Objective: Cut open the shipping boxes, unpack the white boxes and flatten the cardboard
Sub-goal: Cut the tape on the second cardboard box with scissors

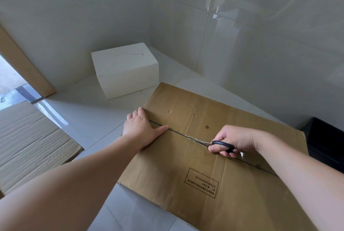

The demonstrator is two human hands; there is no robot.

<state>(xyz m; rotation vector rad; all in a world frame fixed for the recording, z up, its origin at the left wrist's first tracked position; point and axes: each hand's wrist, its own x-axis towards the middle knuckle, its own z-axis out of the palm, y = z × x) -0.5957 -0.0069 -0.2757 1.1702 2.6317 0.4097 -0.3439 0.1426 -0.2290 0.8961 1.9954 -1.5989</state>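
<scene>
A brown shipping box stands in front of me, its top flaps meeting along a taped seam. My left hand presses flat on the far left end of that seam, fingers spread. My right hand grips black-handled scissors, whose blade tip sits in the seam where the tape is torn. A closed white box rests on the floor by the wall corner behind.
Another brown cardboard box lies at the left. A dark bin stands at the right edge. Glossy tiled walls close off the back and right. A doorway opens at the far left.
</scene>
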